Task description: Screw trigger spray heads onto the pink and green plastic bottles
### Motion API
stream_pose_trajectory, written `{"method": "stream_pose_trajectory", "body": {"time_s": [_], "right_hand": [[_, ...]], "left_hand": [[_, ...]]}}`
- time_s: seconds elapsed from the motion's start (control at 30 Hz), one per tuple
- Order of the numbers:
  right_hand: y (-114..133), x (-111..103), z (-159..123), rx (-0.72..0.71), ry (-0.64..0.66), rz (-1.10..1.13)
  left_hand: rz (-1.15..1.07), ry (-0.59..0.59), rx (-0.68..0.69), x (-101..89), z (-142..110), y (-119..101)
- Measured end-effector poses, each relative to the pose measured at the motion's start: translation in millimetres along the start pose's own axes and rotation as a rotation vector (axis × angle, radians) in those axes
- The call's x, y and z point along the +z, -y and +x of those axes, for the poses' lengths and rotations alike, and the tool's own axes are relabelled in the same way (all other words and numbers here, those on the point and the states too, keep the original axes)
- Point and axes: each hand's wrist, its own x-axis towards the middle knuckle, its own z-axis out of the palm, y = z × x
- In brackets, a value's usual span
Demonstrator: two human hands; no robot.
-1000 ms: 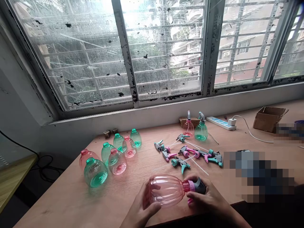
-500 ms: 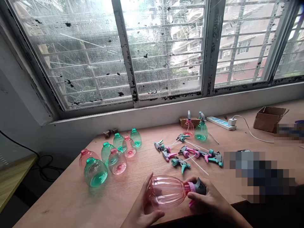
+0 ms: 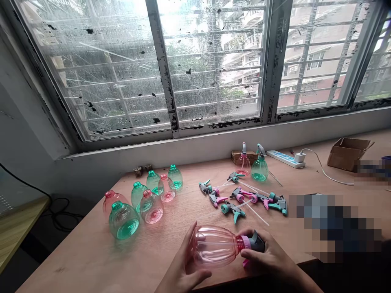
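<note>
A clear pink spray bottle lies sideways between my hands above the table's front edge, its base to the left. My left hand cups the base, fingers behind and thumb in front. Around the pink collar and grey spray head my right hand is closed; the head sits on the bottle's neck and a pink trigger shows below. Beyond the bottle, several loose spray heads with green or pink parts and thin tubes lie in a pile.
Several green and pink bottles without heads stand at the left. At the back are a pink spray bottle, a green spray bottle, a power strip and a cardboard box. A blurred-out patch covers the right side.
</note>
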Motion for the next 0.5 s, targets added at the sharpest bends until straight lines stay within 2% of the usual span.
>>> {"method": "stream_pose_trajectory", "body": {"time_s": [0.13,0.27,0.5], "right_hand": [[-1,-1,1,0.006,-0.01,0.002],[-2,-1,0,0.005,-0.011,0.006],[3,2,-2,0.007,-0.016,-0.011]], "left_hand": [[-0.033,-0.006,-0.036,-0.6,-3,2],[-0.07,0.003,-0.06,1.6,-3,-6],[-0.031,-0.027,-0.011,5.6,-2,-11]]}}
